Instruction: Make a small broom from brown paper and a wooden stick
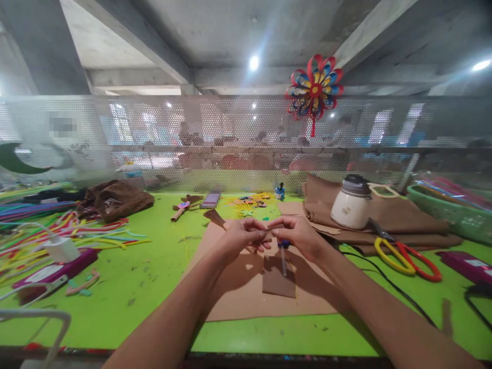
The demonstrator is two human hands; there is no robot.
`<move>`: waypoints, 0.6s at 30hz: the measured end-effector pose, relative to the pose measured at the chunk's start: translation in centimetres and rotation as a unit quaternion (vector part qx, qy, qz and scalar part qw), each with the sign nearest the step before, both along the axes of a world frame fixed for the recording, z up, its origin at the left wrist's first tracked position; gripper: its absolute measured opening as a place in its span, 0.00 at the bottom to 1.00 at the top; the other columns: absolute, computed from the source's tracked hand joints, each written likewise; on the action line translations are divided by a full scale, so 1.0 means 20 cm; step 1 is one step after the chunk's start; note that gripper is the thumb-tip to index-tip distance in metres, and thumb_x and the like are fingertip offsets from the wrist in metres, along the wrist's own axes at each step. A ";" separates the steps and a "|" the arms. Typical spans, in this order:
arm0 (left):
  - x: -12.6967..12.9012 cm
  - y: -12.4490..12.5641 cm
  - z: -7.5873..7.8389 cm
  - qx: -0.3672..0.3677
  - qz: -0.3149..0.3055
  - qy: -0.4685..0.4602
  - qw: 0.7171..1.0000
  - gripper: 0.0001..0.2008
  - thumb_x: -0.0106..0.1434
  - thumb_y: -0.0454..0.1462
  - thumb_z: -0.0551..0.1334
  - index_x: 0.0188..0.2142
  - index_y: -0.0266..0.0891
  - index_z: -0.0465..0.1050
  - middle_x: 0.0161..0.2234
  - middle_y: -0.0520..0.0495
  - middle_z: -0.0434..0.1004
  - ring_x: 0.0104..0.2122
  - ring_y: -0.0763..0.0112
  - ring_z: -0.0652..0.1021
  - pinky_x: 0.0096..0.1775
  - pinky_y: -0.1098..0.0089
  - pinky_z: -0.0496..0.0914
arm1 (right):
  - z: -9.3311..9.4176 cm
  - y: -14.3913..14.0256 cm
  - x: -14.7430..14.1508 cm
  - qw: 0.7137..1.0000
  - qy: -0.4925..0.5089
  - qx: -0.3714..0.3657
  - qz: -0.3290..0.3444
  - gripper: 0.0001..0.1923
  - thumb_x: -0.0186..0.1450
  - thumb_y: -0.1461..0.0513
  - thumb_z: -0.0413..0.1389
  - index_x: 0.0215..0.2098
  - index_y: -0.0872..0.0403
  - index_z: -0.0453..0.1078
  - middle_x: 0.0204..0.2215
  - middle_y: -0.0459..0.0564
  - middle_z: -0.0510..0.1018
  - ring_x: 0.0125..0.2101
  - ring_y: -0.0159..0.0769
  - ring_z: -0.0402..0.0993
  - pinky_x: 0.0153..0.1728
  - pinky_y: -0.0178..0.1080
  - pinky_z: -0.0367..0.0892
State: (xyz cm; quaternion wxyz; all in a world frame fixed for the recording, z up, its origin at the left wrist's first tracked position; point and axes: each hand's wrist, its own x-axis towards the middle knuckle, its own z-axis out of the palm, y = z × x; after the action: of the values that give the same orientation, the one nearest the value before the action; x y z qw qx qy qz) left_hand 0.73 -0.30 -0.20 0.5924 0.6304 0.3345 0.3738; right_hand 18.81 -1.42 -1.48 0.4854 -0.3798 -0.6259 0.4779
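My left hand point(240, 237) and my right hand point(299, 236) meet above a brown cardboard sheet point(238, 292) on the green table point(154, 287). Together they pinch a thin brown stick-like piece point(268, 230) between their fingertips. A small blue-topped tool point(283, 256) hangs down from my right hand over a smaller brown card piece point(279, 284). A brown fringed brush-like piece point(214, 217) lies just beyond my left hand.
Coloured pipe cleaners point(57, 225) spread at the left beside a purple box point(54, 271). Red-and-yellow scissors point(403, 253), a white jar point(351, 202) and folded brown material point(403, 220) lie at the right, with a green basket point(453, 215). A paper pinwheel point(314, 89) hangs on the mesh screen.
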 end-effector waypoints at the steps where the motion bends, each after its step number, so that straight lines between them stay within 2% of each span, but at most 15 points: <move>1: 0.01 -0.01 0.00 -0.001 0.004 -0.009 1.000 0.14 0.49 0.38 0.69 0.31 0.33 0.68 0.22 0.46 0.77 0.22 0.71 0.77 0.26 0.73 0.69 | -0.01 0.00 0.00 1.000 0.008 -0.001 0.003 0.12 0.51 0.64 0.59 0.35 0.57 0.73 0.21 0.46 0.71 0.21 0.28 0.62 0.25 0.35 0.58; 8: 0.03 -0.02 0.01 -0.001 0.020 -0.018 1.000 0.12 0.51 0.36 0.68 0.31 0.33 0.67 0.20 0.48 0.76 0.20 0.73 0.76 0.26 0.72 0.69 | -0.04 0.01 -0.02 0.999 0.040 0.007 -0.007 0.12 0.50 0.65 0.60 0.35 0.57 0.73 0.21 0.44 0.72 0.21 0.27 0.62 0.26 0.35 0.58; 12: 0.03 -0.02 0.01 0.018 0.015 -0.024 0.999 0.12 0.51 0.37 0.68 0.31 0.33 0.68 0.21 0.48 0.76 0.22 0.72 0.76 0.28 0.71 0.69 | -0.04 0.02 -0.02 0.999 0.049 0.004 -0.017 0.10 0.50 0.64 0.59 0.32 0.57 0.74 0.20 0.44 0.72 0.21 0.28 0.63 0.25 0.35 0.58; 18: 0.02 -0.01 -0.01 0.048 -0.009 -0.034 0.998 0.11 0.51 0.36 0.67 0.31 0.32 0.70 0.23 0.46 0.77 0.24 0.70 0.77 0.29 0.70 0.70 | -0.05 0.04 0.00 0.999 0.045 0.003 -0.002 0.10 0.50 0.64 0.58 0.32 0.57 0.75 0.20 0.46 0.72 0.20 0.28 0.62 0.24 0.35 0.57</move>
State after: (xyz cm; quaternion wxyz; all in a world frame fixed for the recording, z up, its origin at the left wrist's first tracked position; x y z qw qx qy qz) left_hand 1.04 -0.53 -0.33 0.5755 0.6482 0.2901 0.4056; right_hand 18.84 -0.66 -2.57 0.5154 -0.3577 -0.6038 0.4918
